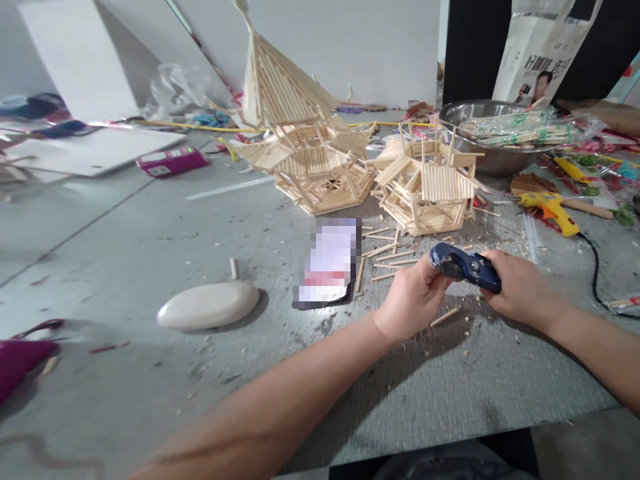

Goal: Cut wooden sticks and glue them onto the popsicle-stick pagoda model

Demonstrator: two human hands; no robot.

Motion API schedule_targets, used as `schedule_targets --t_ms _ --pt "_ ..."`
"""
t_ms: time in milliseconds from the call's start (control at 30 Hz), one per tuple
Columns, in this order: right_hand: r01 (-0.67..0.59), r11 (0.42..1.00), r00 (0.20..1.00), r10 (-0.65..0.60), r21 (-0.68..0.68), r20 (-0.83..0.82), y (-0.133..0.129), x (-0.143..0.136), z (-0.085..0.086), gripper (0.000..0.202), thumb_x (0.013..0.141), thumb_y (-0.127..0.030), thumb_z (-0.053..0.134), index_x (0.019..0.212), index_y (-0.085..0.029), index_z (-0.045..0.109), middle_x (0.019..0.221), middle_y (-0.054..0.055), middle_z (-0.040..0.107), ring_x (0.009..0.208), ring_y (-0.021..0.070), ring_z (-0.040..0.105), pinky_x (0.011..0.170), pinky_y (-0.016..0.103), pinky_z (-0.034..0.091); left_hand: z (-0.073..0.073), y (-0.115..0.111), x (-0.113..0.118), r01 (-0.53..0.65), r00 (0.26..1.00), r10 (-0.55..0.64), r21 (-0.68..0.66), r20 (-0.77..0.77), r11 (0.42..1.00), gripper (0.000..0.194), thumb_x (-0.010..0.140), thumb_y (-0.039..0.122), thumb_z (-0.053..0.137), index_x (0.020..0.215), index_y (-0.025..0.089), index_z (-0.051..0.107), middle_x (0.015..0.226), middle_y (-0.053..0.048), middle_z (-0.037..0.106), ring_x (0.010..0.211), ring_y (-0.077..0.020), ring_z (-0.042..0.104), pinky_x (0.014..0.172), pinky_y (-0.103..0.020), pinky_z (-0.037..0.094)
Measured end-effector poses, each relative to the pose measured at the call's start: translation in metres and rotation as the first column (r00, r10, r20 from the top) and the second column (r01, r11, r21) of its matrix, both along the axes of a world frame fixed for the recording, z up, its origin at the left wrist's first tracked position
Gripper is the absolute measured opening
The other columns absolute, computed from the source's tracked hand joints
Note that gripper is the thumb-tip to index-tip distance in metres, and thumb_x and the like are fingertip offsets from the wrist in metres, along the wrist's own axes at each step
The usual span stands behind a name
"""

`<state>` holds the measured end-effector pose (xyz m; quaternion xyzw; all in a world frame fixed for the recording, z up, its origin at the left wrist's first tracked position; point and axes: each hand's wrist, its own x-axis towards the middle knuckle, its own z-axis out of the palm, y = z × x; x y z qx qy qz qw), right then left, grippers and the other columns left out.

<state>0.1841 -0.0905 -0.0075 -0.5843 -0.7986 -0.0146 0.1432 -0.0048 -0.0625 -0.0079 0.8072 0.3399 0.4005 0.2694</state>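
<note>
My right hand (pixel 520 287) is wrapped round the handle of a scuffed dark blue hand tool (pixel 467 267), which looks like a cutter with a rounded head. At that head my left hand (pixel 415 297) is closed, its thumb against the tool; anything between its fingers is hidden. Below them lies a short wooden stick (pixel 445 317). Several cut sticks (pixel 385 250) are scattered left of my hands. Behind them stands a small open stick-built structure (pixel 425 193). Beside it rises a taller stick-built pavilion (pixel 305 153) with a pointed roof.
A phone (pixel 330 260) lies left of my hands, with a smooth whitish oval object (pixel 209 307) farther left. To the right is a yellow glue gun (pixel 550 210) with a black cord. A metal bowl (pixel 510 160) of wrapped stick bundles stands behind. A purple pack (pixel 173 162) lies back left.
</note>
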Motion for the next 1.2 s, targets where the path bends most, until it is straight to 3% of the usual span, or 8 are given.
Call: schedule_targets --t_ms 333,567,1000,1200 --pt "0.033 0.997 0.999 -0.032 -0.070 0.016 -0.0015 -0.0008 0.0068 0.027 0.065 -0.023 0.051 0.092 -0.017 0.052 0.080 0.007 0.066 0.069 0.0225 0.062 0.056 0.028 0.037 0.0044 -0.0022 -0.0005 0.034 0.999 -0.034 -0.039 -0.007 0.999 0.010 0.081 0.018 0.044 0.077 0.017 0.053 0.060 0.000 0.062 0.059 -0.0106 0.060 0.051 -0.020 0.043" --pt "0.068 0.991 0.997 -0.063 -0.114 0.045 -0.0013 -0.0013 0.0061 0.025 0.066 -0.024 0.050 0.090 -0.017 0.052 0.074 0.006 0.066 0.067 0.0227 0.062 0.056 0.028 0.036 0.0042 -0.0023 0.0008 0.042 0.999 -0.040 -0.074 0.017 0.996 0.011 0.082 0.018 0.044 0.075 0.016 0.053 0.052 0.002 0.057 0.048 -0.0081 0.054 0.046 -0.019 0.041" --pt "0.103 0.983 0.991 -0.087 -0.152 0.104 0.0028 -0.0022 0.0097 0.014 0.068 -0.026 0.049 0.080 -0.019 0.053 0.067 0.005 0.064 0.061 0.0201 0.060 0.053 0.027 0.031 -0.0016 -0.0009 0.0055 0.078 0.993 -0.044 -0.320 0.112 0.944 0.009 0.079 0.017 0.044 0.077 0.014 0.053 0.063 -0.002 0.065 0.037 -0.0040 0.048 0.038 -0.016 0.039" --pt "0.060 0.995 0.998 -0.057 -0.080 0.041 0.0027 -0.0002 0.0073 0.029 0.068 -0.024 0.050 0.096 -0.018 0.052 0.087 0.007 0.066 0.076 0.0224 0.061 0.057 0.028 0.034 -0.0029 0.0026 0.0055 0.033 0.996 -0.008 -0.268 0.093 0.963 0.012 0.079 0.019 0.045 0.072 0.015 0.053 0.060 0.000 0.063 0.039 -0.0040 0.048 0.038 -0.015 0.039"
